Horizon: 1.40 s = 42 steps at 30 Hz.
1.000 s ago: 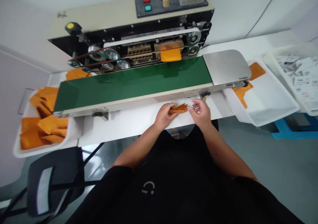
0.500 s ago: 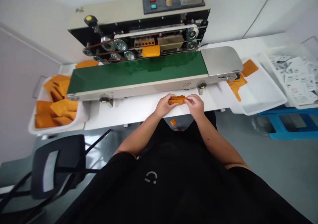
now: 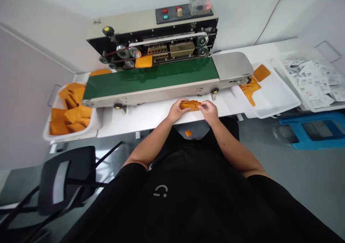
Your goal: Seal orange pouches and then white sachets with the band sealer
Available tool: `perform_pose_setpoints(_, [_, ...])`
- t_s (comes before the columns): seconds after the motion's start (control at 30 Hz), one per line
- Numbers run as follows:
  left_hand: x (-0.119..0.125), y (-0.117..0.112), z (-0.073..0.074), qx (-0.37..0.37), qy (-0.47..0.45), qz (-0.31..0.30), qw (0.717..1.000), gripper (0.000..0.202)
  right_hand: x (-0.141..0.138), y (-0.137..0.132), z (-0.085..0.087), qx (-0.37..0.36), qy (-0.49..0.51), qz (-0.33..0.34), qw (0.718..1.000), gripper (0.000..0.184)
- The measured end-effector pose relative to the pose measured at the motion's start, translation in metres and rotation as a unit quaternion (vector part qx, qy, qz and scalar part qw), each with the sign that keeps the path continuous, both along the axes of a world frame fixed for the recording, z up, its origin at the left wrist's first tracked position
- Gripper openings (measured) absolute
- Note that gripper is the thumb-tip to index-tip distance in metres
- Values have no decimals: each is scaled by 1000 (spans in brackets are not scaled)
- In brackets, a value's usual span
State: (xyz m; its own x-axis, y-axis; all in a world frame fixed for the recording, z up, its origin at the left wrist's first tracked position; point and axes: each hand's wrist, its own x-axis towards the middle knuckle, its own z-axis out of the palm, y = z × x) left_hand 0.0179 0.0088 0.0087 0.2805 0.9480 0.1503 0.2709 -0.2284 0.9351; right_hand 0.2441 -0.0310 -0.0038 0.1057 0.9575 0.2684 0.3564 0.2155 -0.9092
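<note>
Orange packets (image 3: 192,105), one fanned stack, several pieces, exact count unreadable. Stack sits between two hands, near the front of the one white desk (image 3: 145,114). Left hand (image 3: 175,112): narrow grip, pinching the left end. Right hand (image 3: 210,112): narrow fingertip grip on the right end. Long axis runs left-right, roughly along the green belt (image 3: 153,76). One sealed-looking pouch (image 3: 143,61), same orange, at the machine (image 3: 121,24) rollers. Outward: one left bin (image 3: 98,119), many orange pieces; one right tray (image 3: 280,97), a few; one far tray (image 3: 323,109), many white slips (image 3: 312,81).
</note>
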Motion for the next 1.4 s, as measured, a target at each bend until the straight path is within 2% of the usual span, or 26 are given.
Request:
perform_pose_setpoints(0.1, [-1, 2, -2, -14, -16, 2, 1000, 49, 3, 2, -1, -81, 99, -20, 992, 34])
perform_pose_setpoints(0.23, [-5, 2, -4, -33, -21, 23, 999, 50, 5, 5, 1, -111, 191, -41, 974, 42])
perform_pose_setpoints(0.33, [-6, 0, -3, -48, -11, 37, 998, 48, 5, 5, 5, -129, 196, -40, 971, 45])
perform_pose_setpoints(0.5, [-5, -3, 6, -60, 5, 22, 998, 43, 2, 5, 11, -193, 171, 28, 966, 53])
perform_pose_setpoints(0.63, [-8, -3, 9, -79, -9, 14, 997, 43, -3, 1, 23, -225, 207, 40, 951, 53])
perform_pose_setpoints(0.73, [-13, -2, 6, -102, -39, 14, 994, 47, 0, -6, 44, -197, 209, -11, 958, 45])
perform_pose_setpoints(0.87, [-16, -1, 0, -118, -49, 17, 992, 47, 26, 1, 93, -116, 224, -84, 964, 33])
perform_pose_setpoints(0.97, [-14, -1, 1, -110, -38, -3, 993, 43, 54, 31, 138, -82, 261, -85, 958, 34])
perform_pose_setpoints(1.1, [-10, -2, 7, -92, -24, -14, 995, 39, 81, 93, 185, -118, 292, -65, 947, 35])
perform_pose_setpoints(1.2, [-8, -2, 10, -85, -17, -9, 996, 40, 85, 133, 204, -181, 299, -60, 935, 21])
perform_pose_setpoints(1.3, [-9, -3, 10, -77, -9, -11, 997, 39, 84, 157, 211, -232, 277, -79, 929, 4])
perform_pose_setpoints(1.4, [-9, -4, 8, -68, -2, -14, 998, 39, 84, 170, 209, -250, 260, -101, 927, 9])
